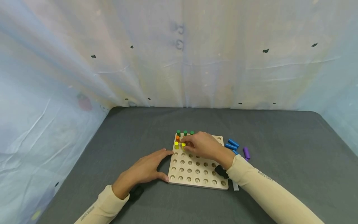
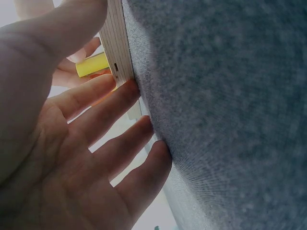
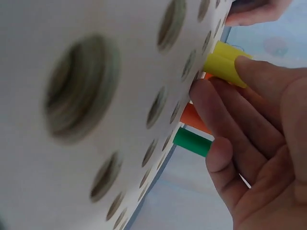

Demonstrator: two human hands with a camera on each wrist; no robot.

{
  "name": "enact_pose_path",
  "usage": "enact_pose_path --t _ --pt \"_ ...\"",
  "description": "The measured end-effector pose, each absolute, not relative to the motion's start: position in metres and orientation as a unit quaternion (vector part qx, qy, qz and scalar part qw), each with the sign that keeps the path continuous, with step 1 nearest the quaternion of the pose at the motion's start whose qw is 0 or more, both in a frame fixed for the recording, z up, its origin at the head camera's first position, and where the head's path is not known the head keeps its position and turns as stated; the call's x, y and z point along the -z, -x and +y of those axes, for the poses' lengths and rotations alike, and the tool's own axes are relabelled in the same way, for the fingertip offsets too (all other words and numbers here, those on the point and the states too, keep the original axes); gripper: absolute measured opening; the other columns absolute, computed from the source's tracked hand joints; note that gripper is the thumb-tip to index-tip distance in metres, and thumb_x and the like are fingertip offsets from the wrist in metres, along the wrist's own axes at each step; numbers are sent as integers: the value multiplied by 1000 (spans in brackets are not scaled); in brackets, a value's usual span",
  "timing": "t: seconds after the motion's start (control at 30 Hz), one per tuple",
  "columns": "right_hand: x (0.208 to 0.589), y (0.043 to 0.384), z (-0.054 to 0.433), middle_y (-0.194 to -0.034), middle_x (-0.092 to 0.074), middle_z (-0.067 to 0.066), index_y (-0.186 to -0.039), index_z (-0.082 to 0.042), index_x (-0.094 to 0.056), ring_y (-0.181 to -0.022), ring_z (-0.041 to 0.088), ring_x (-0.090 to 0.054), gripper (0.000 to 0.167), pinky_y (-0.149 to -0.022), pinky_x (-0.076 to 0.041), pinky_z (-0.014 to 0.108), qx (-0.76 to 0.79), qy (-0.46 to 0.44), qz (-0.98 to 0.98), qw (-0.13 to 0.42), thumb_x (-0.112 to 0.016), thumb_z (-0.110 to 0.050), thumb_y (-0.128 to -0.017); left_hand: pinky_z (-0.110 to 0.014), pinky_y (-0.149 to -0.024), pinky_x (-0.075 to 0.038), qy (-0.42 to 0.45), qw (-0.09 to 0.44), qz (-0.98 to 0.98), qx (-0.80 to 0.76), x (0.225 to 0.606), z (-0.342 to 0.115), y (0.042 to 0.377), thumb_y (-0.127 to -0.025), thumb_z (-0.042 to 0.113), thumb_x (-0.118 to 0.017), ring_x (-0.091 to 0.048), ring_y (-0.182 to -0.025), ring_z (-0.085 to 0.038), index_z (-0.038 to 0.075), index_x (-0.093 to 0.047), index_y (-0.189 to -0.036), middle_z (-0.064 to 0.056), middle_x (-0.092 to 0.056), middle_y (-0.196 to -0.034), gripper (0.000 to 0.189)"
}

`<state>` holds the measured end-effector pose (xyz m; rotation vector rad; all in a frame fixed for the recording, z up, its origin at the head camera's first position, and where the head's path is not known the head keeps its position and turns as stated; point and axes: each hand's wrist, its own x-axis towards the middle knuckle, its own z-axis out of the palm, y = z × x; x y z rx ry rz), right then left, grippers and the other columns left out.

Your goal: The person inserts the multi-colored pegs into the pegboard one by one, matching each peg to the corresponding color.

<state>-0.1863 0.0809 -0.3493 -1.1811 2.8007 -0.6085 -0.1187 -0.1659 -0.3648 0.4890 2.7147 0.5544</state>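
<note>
A pale wooden pegboard point(image 1: 193, 183) with rows of round holes lies on the dark table. My right hand point(image 1: 205, 145) reaches over its far left part and pinches a yellow peg point(image 3: 221, 69) between thumb and fingers, the peg's lower end at the board. Beside it another yellow peg point(image 1: 176, 145) stands upright in the leftmost column. Behind are an orange peg point(image 1: 177, 139) and three green pegs point(image 1: 185, 133) along the far edge; the hand hides part of these rows. My left hand point(image 1: 144, 166) touches the board's left edge, fingers extended and thumb at the near corner.
Right of the board lie several loose blue pegs point(image 1: 231, 146) and a purple peg point(image 1: 246, 152). A light grey peg point(image 1: 235, 186) is near the board's front right corner, partly under the right forearm. A pale curtain point(image 1: 209, 62) hangs behind the table point(image 1: 139, 130).
</note>
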Motion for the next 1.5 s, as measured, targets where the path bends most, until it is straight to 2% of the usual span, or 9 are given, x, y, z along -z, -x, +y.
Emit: enact_pose_path --t 0.1,0.27,0.37,0.67,0.87,1.17,1.3,1.5 --pt "346 183 87 -97 -75 -5 -125 -18 -69 -70 1 -63 29 -62 -49 21 209 376 902 22 -65 -27 -98 -58 -110 -39 -172 164 952 -194 364 -166 119 -73 45 -84 -36 -147 -32 31 -40 -152 -9 -35 -161 92" --pt "339 180 109 -110 -76 -3 -127 -18 -69 -85 9 -71 31 -66 -53 25 227 355 907 -9 -65 -28 -98 -58 -109 -39 -172 158 954 -190 363 -166 122 -73 44 -85 -37 -147 -32 31 -41 -152 -10 -36 -161 92" --pt "340 180 129 -112 -75 -3 -126 -18 -69 -87 9 -70 31 -68 -54 28 224 340 913 -31 -67 -29 -97 -59 -110 -38 -169 159 954 -188 362 -167 122 -72 44 -85 -36 -147 -32 31 -41 -152 -10 -35 -161 92" --pt "357 178 192 -101 -74 -7 -118 -18 -72 -81 5 -65 25 -68 -52 30 187 309 929 -75 -69 -26 -94 -59 -110 -38 -160 165 954 -192 364 -170 114 -71 47 -85 -37 -147 -31 31 -42 -151 -9 -36 -161 92" --pt "360 181 226 -101 -74 -5 -115 -17 -73 -84 11 -67 22 -72 -54 38 152 292 938 -108 -69 -26 -95 -59 -109 -39 -166 156 954 -195 362 -167 117 -71 45 -85 -37 -147 -32 32 -42 -151 -10 -35 -161 92" --pt "379 172 242 -95 -73 -5 -107 -17 -75 -84 11 -66 21 -70 -54 38 142 321 921 -168 -76 -25 -88 -60 -109 -38 -166 161 953 -197 363 -165 116 -71 44 -86 -36 -147 -32 31 -42 -151 -10 -36 -161 93" --pt "385 168 239 -100 -72 -8 -107 -19 -75 -91 11 -66 22 -75 -55 39 170 338 910 -168 -78 -24 -86 -60 -109 -38 -164 157 955 -192 364 -166 115 -71 46 -85 -37 -147 -32 32 -42 -151 -9 -36 -161 93" --pt "385 167 236 -107 -69 -13 -110 -23 -73 -102 8 -63 27 -85 -53 37 204 395 886 -129 -81 -20 -84 -59 -110 -38 -163 159 955 -193 364 -166 117 -71 45 -86 -37 -147 -32 32 -41 -151 -10 -36 -161 93"
